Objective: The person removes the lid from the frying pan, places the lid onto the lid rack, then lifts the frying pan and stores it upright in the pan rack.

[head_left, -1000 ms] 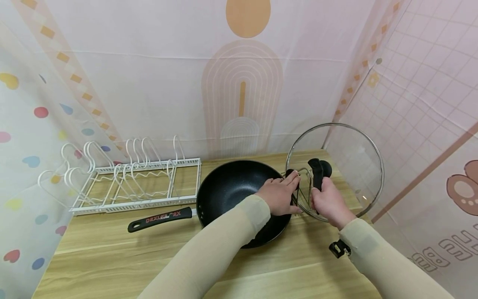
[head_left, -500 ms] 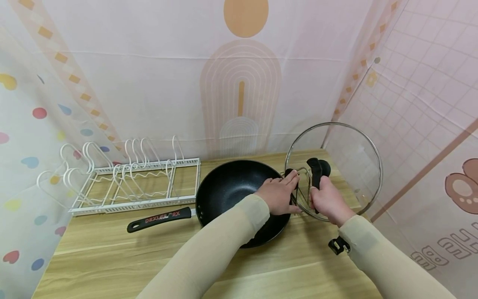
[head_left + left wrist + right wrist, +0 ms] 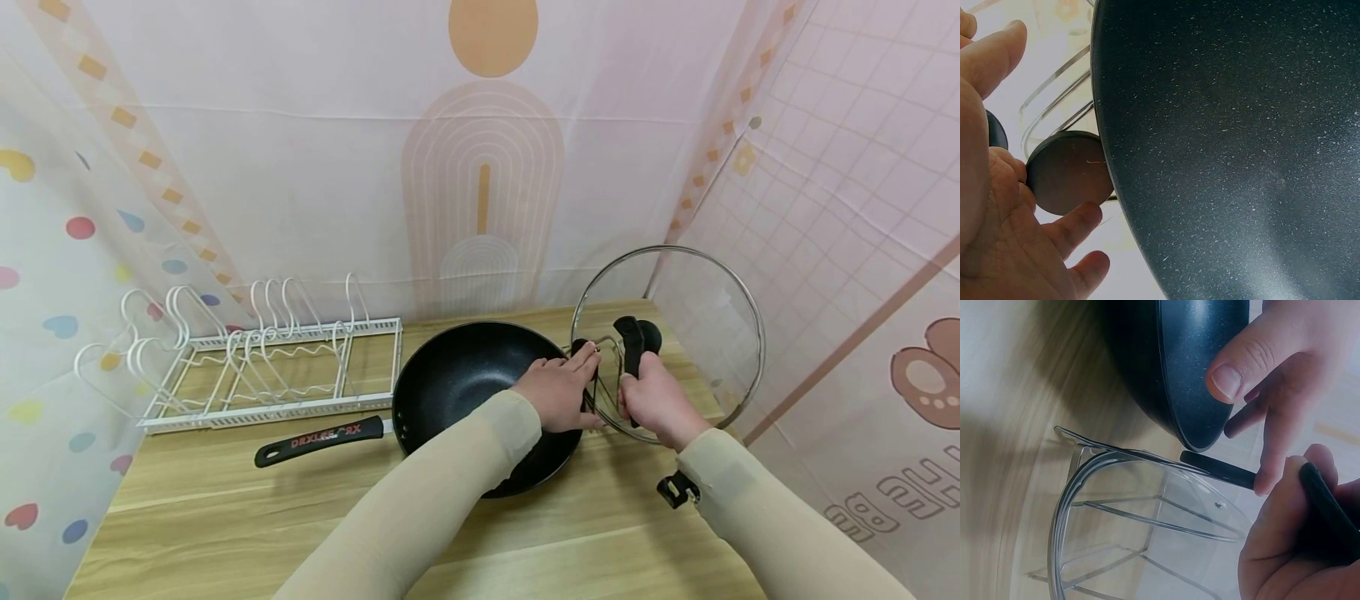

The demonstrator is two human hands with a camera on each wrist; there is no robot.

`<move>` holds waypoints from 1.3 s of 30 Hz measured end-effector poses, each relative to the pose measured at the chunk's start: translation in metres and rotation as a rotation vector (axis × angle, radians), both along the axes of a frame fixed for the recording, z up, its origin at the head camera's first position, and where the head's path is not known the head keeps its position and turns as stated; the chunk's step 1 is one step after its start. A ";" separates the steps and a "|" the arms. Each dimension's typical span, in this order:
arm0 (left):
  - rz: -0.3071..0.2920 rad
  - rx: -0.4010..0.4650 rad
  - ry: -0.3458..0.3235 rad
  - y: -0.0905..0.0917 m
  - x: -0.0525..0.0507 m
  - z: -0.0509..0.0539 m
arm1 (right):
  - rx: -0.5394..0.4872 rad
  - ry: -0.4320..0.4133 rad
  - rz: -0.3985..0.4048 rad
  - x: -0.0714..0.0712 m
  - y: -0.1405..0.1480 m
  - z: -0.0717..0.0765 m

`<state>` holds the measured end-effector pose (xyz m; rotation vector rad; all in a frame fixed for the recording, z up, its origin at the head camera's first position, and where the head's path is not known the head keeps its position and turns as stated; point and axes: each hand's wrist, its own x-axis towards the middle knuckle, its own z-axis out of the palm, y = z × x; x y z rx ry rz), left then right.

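A large glass lid with a steel rim [image 3: 762,350] stands upright in a wire stand [image 3: 1129,520]. My right hand [image 3: 660,404] grips the lid's black handle [image 3: 632,337], thumb and fingers curled round it. Fingers of my left hand [image 3: 558,393] stretch over the wok's right edge and touch a black disc [image 3: 1070,174] on the stand. Those fingers look mostly straight, with the thumb held apart from the disc. Below the left forearm, the black wok [image 3: 465,367] rests on the table, its long handle [image 3: 322,440] pointing left. Part of the wok is hidden by the arm.
On the left, a white wire rack [image 3: 277,408] with several upright loops stands against the back curtain [image 3: 315,192]. The wooden table [image 3: 225,517] ends near the right curtain [image 3: 840,275]. Wok and stand are very close together.
The lid and right hand have shifted very slightly left in the head view, along with a small camera drift. Both hands keep their holds; the wok stays put.
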<state>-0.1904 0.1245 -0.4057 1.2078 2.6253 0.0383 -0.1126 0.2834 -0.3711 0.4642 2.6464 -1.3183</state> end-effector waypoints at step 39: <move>-0.001 -0.009 0.018 0.000 -0.001 -0.001 | -0.021 -0.019 -0.006 -0.011 -0.002 0.002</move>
